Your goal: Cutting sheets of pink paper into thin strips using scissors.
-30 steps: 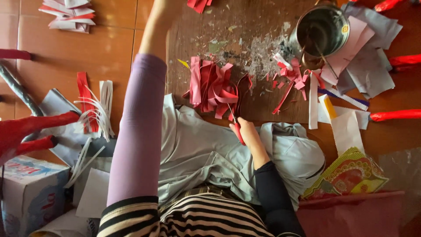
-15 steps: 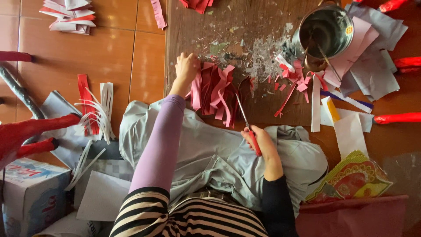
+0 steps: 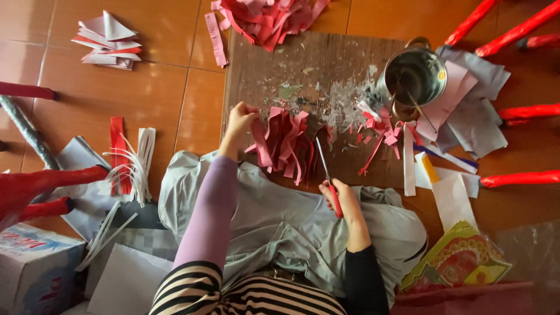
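Your left hand (image 3: 240, 119) has slid down and left since half a second ago, from the top of the red paper strips (image 3: 286, 143) to their left edge, where your fingers now pinch the outermost strip. Your right hand (image 3: 345, 201) stays wrapped around the red handles of the scissors (image 3: 326, 175), blades pointing up into the strips. The strips lie on the wooden board (image 3: 303, 64), left of a metal pot (image 3: 415, 76); 1 grey cloth (image 3: 280, 221) covers your lap
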